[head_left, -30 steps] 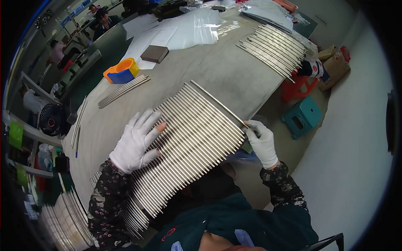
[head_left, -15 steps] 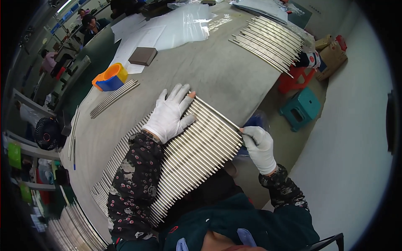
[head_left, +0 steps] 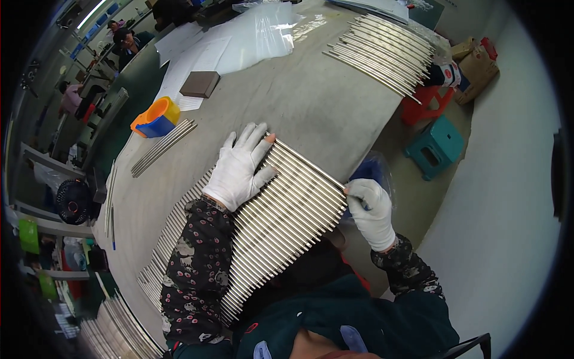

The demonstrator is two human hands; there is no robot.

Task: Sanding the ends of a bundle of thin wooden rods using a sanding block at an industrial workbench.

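A wide row of thin, shiny metal rods (head_left: 293, 209) lies side by side on the grey table, their near ends reaching past its front edge. My left hand (head_left: 236, 170), in a white glove with a bare thumb or fingertip showing, rests flat across the rods near their far left ends, fingers spread. At the right end of the outermost rod (head_left: 308, 161), my right hand (head_left: 371, 209) has thumb and forefinger pinched at the tip. Its other gloved fingers curl inward, and whatever lies inside the palm is hidden.
Another rod pile (head_left: 382, 57) lies at the far right, and a few rods (head_left: 162, 148) lie left beside an orange-and-blue tape holder (head_left: 156, 118). A brown block (head_left: 200, 84) sits on papers. Teal (head_left: 436, 146) and red stools stand right of the table. People sit far left.
The whole view has shifted slightly. Both hands keep nearly the same places on the rods, the left flat and the right at the outermost rod's end.
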